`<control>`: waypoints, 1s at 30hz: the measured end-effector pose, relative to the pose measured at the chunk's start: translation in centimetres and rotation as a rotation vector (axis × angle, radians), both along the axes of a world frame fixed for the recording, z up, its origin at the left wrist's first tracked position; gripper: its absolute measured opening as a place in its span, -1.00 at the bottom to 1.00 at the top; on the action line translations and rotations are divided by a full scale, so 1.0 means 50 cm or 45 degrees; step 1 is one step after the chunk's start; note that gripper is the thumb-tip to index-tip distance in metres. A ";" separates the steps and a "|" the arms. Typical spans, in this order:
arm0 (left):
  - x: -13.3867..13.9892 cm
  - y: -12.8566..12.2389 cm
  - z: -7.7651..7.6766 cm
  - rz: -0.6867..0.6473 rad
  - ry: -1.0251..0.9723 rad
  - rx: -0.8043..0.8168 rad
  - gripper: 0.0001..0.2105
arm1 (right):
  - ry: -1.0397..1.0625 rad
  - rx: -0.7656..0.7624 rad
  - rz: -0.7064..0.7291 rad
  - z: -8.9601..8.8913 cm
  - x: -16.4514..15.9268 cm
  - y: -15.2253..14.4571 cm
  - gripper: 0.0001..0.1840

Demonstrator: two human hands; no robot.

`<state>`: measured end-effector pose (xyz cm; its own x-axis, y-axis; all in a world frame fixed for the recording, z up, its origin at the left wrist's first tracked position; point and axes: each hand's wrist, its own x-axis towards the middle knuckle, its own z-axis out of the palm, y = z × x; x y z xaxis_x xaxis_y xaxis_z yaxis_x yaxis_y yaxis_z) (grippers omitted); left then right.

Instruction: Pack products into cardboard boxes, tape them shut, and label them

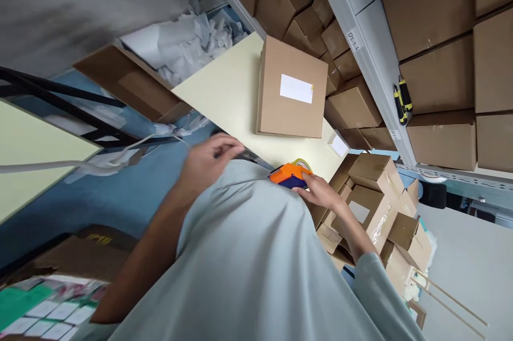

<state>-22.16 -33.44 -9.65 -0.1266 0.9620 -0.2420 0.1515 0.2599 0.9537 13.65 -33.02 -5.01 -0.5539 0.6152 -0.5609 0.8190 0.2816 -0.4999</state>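
Note:
In the head view my right hand [317, 191] is wrapped round an orange and dark blue tape dispenser [289, 174], held close to my shirt at the table's near edge. A roll of tape [302, 163] shows behind its orange top. From the dispenser a strip of clear tape [254, 156] stretches left to my left hand [212, 162], whose thumb and fingers pinch its end. Beyond both hands a closed cardboard box [292, 90] with a white label [296, 88] sits on the pale yellow table [228, 90].
Shelves of cardboard boxes [436, 79] rise at the right, with yellow-black cutters [403, 100] on the shelf edge. More boxes [372, 207] are piled right of the table. An open carton [132, 82] and white crumpled paper [192, 36] lie left. A small white box [339, 144] stands near the table's corner.

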 end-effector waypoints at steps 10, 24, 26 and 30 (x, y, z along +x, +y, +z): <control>-0.060 0.072 -0.247 0.001 -0.272 -0.143 -0.52 | -0.543 0.120 -0.112 -0.134 -0.021 -0.020 -0.66; 0.007 0.168 -0.344 -0.029 -0.171 -0.184 -0.84 | -0.789 0.248 -0.402 -0.301 -0.048 -0.066 -0.63; 0.017 0.180 -0.356 -0.045 -0.160 -0.159 -0.85 | -0.779 0.257 -0.450 -0.309 -0.050 -0.071 -0.61; 0.046 0.201 -0.383 -0.049 -0.133 -0.097 -0.83 | -0.777 0.252 -0.508 -0.328 -0.058 -0.081 -0.53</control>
